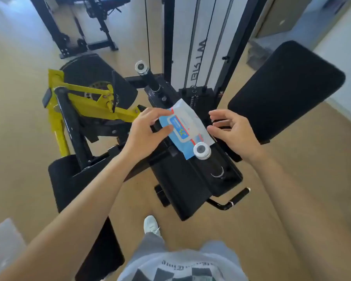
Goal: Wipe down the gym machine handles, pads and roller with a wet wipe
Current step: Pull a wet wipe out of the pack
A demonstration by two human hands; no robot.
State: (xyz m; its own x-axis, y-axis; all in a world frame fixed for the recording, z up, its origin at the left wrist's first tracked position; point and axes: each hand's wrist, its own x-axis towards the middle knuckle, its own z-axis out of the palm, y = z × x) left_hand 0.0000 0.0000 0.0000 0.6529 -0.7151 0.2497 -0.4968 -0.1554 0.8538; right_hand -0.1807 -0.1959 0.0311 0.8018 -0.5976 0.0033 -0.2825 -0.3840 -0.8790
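A blue and white pack of wet wipes (pixel 185 128) lies across the black gym machine's seat (pixel 182 189), between two handles. My left hand (pixel 145 129) grips the pack's left edge with thumb and fingers. Just to the right of the pack hovers my right hand (pixel 231 131), fingers spread and loosely bent, holding nothing. One handle end cap (pixel 201 150) shows white and round in front of the pack; the other handle (pixel 148 76) rises behind it. A large black pad (pixel 286 92) sits to the right, and a black roller (pixel 97 78) sits at upper left.
A yellow lever frame (pixel 85 102) stands left of the seat. A weight stack with cables (pixel 203 47) rises behind. A small side handle (pixel 233 200) sticks out at the seat's front right. Another black pad (pixel 73 183) lies lower left. Tan floor surrounds the machine.
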